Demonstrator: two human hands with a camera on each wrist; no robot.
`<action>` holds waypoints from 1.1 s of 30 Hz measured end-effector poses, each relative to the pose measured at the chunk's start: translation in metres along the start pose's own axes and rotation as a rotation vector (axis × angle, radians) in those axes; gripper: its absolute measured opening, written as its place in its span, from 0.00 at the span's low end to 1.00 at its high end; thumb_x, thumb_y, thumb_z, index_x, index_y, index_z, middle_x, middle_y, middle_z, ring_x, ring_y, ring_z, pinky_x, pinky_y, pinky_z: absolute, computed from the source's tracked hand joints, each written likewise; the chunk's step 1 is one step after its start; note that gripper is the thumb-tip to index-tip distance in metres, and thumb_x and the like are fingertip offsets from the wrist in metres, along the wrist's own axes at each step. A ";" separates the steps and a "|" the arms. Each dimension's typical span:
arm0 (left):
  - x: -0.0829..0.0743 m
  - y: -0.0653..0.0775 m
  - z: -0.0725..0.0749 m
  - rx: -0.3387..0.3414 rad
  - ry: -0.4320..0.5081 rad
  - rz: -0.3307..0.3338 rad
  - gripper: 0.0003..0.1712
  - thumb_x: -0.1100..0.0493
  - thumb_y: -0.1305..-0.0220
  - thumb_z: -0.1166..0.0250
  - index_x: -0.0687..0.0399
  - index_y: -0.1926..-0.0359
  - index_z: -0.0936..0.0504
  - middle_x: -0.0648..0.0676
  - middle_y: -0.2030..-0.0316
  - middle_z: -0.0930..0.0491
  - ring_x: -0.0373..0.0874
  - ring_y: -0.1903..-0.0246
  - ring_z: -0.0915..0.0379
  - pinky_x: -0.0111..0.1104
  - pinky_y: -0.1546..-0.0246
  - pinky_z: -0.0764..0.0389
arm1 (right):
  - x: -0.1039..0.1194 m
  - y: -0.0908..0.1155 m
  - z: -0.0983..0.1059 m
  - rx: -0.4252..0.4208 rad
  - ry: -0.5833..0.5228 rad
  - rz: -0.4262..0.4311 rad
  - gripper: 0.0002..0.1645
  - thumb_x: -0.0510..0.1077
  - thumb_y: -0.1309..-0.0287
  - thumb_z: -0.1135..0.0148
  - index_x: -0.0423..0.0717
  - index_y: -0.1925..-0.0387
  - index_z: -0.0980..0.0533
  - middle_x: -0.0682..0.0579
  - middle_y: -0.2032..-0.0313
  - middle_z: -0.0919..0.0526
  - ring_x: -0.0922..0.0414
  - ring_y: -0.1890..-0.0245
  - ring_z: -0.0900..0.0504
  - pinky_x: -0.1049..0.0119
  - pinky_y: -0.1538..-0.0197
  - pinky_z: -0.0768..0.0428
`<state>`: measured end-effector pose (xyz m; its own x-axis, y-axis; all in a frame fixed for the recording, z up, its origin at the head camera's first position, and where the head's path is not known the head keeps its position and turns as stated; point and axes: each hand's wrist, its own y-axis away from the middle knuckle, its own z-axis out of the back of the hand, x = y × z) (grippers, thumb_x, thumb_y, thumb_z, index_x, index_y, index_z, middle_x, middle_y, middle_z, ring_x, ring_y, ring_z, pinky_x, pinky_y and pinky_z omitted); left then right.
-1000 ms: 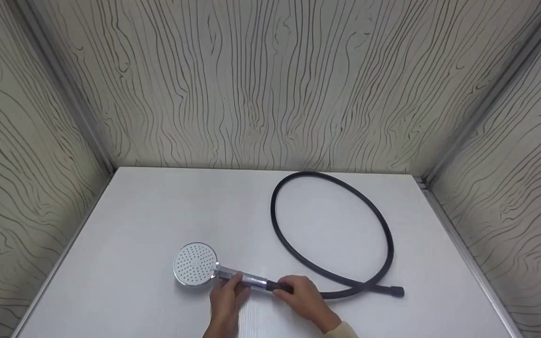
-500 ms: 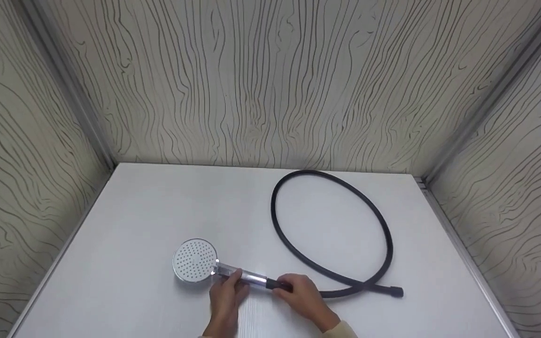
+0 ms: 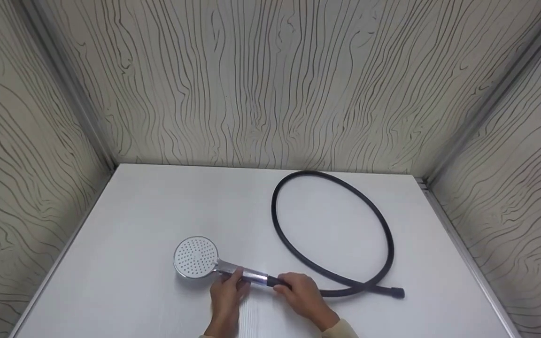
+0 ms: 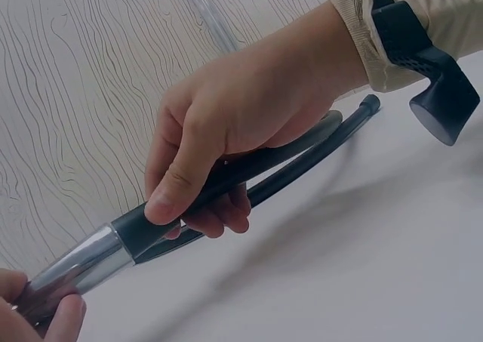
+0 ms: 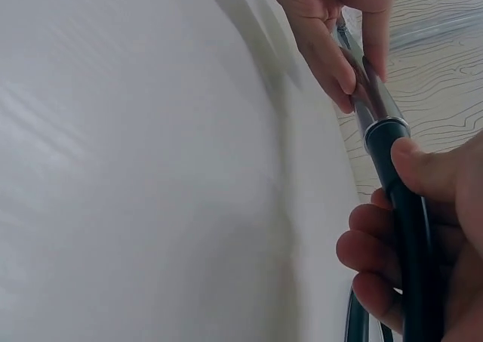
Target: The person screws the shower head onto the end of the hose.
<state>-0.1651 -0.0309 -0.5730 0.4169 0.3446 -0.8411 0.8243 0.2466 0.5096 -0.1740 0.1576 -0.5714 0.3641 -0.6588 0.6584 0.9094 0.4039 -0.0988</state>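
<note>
A chrome shower head point(image 3: 196, 257) with a round white dotted face lies to the left of my hands, its face turned up. My left hand point(image 3: 226, 295) grips its chrome handle point(image 3: 254, 276) between thumb and fingers. Against the handle's end sits the black end of a shower hose point(image 3: 331, 293). My right hand point(image 3: 301, 295) pinches that hose end, thumb on top and fingers curled beneath, as the right wrist view shows. In the left wrist view the black collar point(image 4: 139, 232) meets the chrome with no visible gap. Whether it is threaded on, I cannot tell.
The hose loops across the right half of the white table point(image 3: 134, 211) and crosses itself. Its free end point(image 3: 396, 292) lies at the right. Wood-grain panels point(image 3: 251, 84) enclose the back and both sides. A black device is strapped at the right sleeve point(image 4: 423, 40).
The shower head's face has risen slightly in the head view and its handle has turned a little. Both hands keep their hold in nearly the same place.
</note>
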 end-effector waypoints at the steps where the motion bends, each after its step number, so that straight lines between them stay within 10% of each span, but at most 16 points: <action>1: -0.001 0.000 0.000 -0.004 -0.005 -0.002 0.34 0.53 0.28 0.44 0.70 0.32 0.43 0.69 0.42 0.28 0.58 0.43 0.23 0.39 0.44 0.16 | 0.000 0.000 0.001 0.001 0.000 0.005 0.14 0.54 0.37 0.41 0.50 0.71 0.19 0.63 0.78 0.24 0.72 0.77 0.35 0.79 0.74 0.33; 15: -0.008 0.002 -0.003 -0.067 0.010 -0.083 0.25 0.56 0.31 0.41 0.68 0.40 0.32 0.65 0.47 0.25 0.53 0.48 0.21 0.37 0.50 0.14 | 0.001 -0.008 0.011 0.154 -0.186 -0.105 0.16 0.52 0.35 0.42 0.43 0.68 0.19 0.62 0.80 0.25 0.69 0.79 0.31 0.77 0.76 0.31; 33: -0.004 -0.003 -0.005 -0.150 -0.042 -0.168 0.28 0.56 0.31 0.40 0.76 0.42 0.33 0.71 0.51 0.22 0.59 0.52 0.18 0.34 0.54 0.12 | 0.011 -0.010 0.006 -0.094 -0.015 0.009 0.07 0.46 0.48 0.29 0.51 0.68 0.20 0.60 0.73 0.22 0.72 0.73 0.28 0.79 0.71 0.23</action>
<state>-0.1706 -0.0283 -0.5704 0.2969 0.2505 -0.9215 0.8184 0.4305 0.3807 -0.1803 0.1497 -0.5585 0.3702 -0.6454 0.6681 0.9211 0.3483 -0.1740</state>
